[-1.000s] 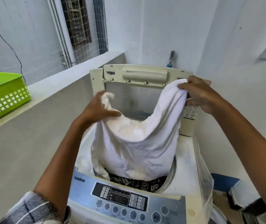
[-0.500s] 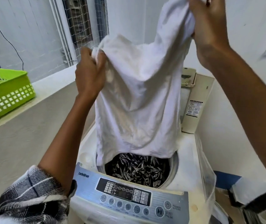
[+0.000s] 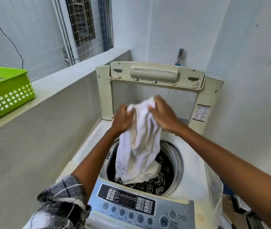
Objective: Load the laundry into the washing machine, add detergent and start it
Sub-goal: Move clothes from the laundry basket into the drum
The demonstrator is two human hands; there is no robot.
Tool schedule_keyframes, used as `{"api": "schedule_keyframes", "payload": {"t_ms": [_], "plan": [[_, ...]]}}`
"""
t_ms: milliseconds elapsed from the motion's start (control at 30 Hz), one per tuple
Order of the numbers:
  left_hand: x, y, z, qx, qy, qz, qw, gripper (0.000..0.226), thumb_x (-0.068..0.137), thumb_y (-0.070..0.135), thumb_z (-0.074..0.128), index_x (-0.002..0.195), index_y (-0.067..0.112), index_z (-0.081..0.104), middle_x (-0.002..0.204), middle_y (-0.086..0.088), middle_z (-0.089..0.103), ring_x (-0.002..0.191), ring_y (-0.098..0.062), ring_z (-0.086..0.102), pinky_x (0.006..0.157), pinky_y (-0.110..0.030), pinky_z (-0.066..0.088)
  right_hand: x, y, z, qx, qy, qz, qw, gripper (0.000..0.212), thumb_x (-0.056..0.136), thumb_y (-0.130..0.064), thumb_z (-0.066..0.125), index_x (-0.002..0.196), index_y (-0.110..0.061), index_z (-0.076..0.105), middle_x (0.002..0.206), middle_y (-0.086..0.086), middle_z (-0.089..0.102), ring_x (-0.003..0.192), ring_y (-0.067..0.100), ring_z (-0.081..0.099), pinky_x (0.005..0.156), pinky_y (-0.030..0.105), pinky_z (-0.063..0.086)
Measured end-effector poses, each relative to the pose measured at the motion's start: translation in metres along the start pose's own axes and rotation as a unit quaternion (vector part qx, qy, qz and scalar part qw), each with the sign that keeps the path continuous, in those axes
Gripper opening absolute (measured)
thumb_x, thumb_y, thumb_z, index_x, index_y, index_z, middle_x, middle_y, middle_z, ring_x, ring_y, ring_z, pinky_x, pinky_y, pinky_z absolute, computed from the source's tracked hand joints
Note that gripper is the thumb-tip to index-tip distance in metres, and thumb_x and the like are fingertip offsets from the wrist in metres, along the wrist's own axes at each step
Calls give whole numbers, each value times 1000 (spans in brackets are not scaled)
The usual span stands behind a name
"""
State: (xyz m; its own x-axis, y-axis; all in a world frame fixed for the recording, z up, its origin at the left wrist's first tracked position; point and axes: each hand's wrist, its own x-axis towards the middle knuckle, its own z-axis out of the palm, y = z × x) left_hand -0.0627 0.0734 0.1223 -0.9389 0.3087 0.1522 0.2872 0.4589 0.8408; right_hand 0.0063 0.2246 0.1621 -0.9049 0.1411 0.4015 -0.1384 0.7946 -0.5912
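Observation:
A top-loading washing machine [image 3: 88, 152] stands below me with its lid [image 3: 156, 75] folded upright at the back. Both hands hold a white garment [image 3: 139, 146] above the round drum [image 3: 176, 156]. My left hand [image 3: 123, 119] grips its top left edge and my right hand [image 3: 162, 113] grips its top right, close together. The garment's lower end lies bunched inside the drum on a black patterned cloth [image 3: 152, 185]. The grey control panel [image 3: 139, 210] with its buttons runs along the near edge.
A green plastic basket [image 3: 6, 95] sits on the ledge at the left. A tap [image 3: 179, 55] sticks out of the wall behind the lid. A clear plastic bag [image 3: 215, 192] hangs at the machine's right side, with boxes on the floor beyond it.
The hands came down from high up and drew together. The white garment, held spread wide above the machine before, now hangs narrow with its bottom inside the drum.

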Motion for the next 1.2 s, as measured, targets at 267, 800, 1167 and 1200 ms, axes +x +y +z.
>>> {"api": "schedule_keyframes", "payload": {"t_ms": [267, 800, 1167, 1200], "plan": [[-40, -72, 14, 1, -196, -151, 969, 21, 97, 21, 51, 113, 13, 40, 96, -4, 53, 72, -4, 55, 56, -8, 44, -60, 65, 44, -149, -417, 123, 888, 28, 90, -11, 49, 111, 6, 55, 115, 29, 54, 108, 39, 53, 85, 40, 41], [-100, -117, 64, 12, -299, -143, 943, 18, 96, 27, 50, 110, 17, 56, 108, 3, 57, 104, -11, 52, 87, -24, 42, -121, 100, 72, -20, -401, 218, 890, 18, 92, -14, 47, 103, -9, 60, 103, 1, 56, 100, 18, 53, 79, 28, 39], [-149, -102, 71, 237, -196, -49, 950, 28, 95, 41, 44, 116, 28, 56, 120, 7, 63, 111, -16, 57, 92, -34, 43, -169, 84, 87, 63, -328, 209, 919, 28, 94, -16, 47, 121, -14, 54, 122, 2, 56, 112, 12, 51, 93, 23, 39], [-153, -100, 72, 268, -185, -32, 945, 28, 95, 41, 43, 115, 28, 57, 117, 5, 65, 108, -17, 59, 91, -33, 42, -174, 83, 87, 69, -328, 207, 919, 28, 95, -18, 46, 123, -14, 53, 122, 2, 55, 111, 11, 51, 91, 21, 38]]}}
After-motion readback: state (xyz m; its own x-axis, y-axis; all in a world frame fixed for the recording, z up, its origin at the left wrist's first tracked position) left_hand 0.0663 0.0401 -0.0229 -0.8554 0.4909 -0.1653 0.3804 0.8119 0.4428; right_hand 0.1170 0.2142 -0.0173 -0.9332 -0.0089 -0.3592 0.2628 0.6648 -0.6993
